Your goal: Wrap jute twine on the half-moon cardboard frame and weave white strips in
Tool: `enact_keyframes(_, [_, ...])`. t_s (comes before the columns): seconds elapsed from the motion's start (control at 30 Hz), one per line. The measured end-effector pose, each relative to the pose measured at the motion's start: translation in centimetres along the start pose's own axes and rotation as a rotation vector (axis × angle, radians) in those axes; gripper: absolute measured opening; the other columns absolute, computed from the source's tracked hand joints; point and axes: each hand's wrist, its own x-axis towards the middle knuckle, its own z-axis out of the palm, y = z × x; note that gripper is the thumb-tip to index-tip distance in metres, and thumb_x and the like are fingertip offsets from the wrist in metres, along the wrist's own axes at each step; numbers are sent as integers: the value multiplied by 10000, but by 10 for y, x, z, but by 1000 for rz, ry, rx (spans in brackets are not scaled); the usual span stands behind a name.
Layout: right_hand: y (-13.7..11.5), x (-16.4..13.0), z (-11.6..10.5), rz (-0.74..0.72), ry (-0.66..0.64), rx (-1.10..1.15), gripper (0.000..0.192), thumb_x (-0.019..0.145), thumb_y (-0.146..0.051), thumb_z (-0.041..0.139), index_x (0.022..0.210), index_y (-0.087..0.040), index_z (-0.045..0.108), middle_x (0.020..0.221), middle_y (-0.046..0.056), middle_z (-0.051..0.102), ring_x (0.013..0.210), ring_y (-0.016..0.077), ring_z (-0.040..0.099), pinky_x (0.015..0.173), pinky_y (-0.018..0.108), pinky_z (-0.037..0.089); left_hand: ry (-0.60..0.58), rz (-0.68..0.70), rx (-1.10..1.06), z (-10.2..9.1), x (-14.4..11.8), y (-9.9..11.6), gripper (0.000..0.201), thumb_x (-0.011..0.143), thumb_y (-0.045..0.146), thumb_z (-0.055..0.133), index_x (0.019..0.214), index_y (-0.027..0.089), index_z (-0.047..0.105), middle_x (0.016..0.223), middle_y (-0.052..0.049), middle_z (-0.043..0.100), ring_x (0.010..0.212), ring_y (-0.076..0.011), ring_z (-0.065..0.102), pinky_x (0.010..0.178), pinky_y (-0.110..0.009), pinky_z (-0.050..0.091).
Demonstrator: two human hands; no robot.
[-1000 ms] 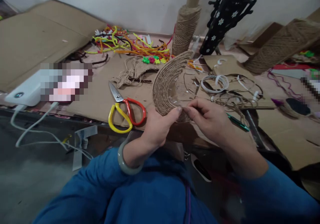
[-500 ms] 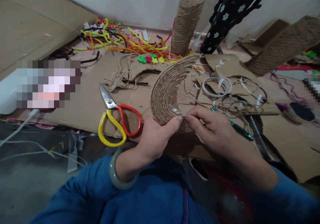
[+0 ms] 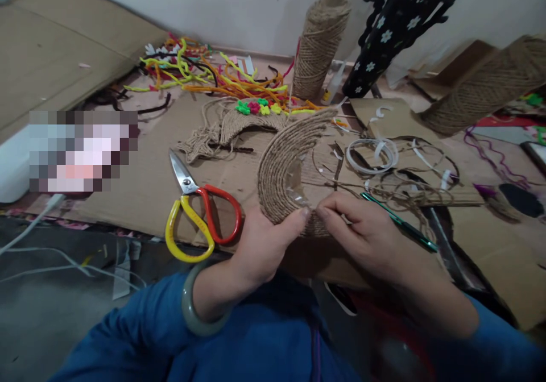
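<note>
Both hands, left [image 3: 260, 245] and right [image 3: 367, 237], pinch the jute-wrapped arc [image 3: 281, 160], its lower end hidden behind the fingertips.

No legible text, label, brand, number or sign on anything in view.

Arc piece [image 3: 281, 166]: coiled jute twine, rough, matt. Scissors [image 3: 200, 211]: shiny metal blades, glossy plastic handles, 1 red, 1 yellow. Table sheet [image 3: 140, 183]: matt brown cardboard. Bangle [image 3: 191, 314]: smooth, glossy. Twine cone [image 3: 318, 49]: coarse jute.
</note>
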Motion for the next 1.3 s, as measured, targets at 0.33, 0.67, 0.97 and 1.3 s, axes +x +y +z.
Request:
enact_keyframes(0.33, [-1, -1, -2, 7, -55, -17, 251, 889, -258, 435, 681, -197, 559, 590, -2, 577, 531, 117, 533, 500, 234, 406, -11, -6, 0, -1, 0, -1, 156, 750, 255, 708, 884, 177, 701, 921, -45, 724, 865, -207, 657, 817, -331, 533])
enact_keyframes(0.67, [4, -17, -25, -70, -203, -52, 207, 869, -206, 484, 683, -210, 574, 568, -22, 594, 498, 97, 534, 476, 208, 395, -25, -139, -199, 1, 0, 10, 240, 673, 315, 781, 840, 165, 696, 802, -41, 731, 759, -185, 680, 734, -305, 553])
enact_keyframes(0.97, [6, -31, -40, -41, -488, -182, 266, 900, -209, 425, 680, -189, 572, 625, 11, 619, 570, 126, 549, 542, 244, 391, -37, -190, -134, 0, 0, 11, 140, 706, 236, 747, 804, 155, 689, 670, 10, 699, 648, -122, 646, 637, -231, 529])
enact_keyframes(1.3, [12, -15, -47, -48, -88, -182, 250, 916, -301, 452, 957, -196, 675, 844, 42, 732, 736, 167, 681, 654, 277, 526, -43, -189, -172, 0, -1, 10, 111, 708, 204, 738, 793, 153, 687, 642, 14, 693, 601, -117, 641, 624, -240, 544])
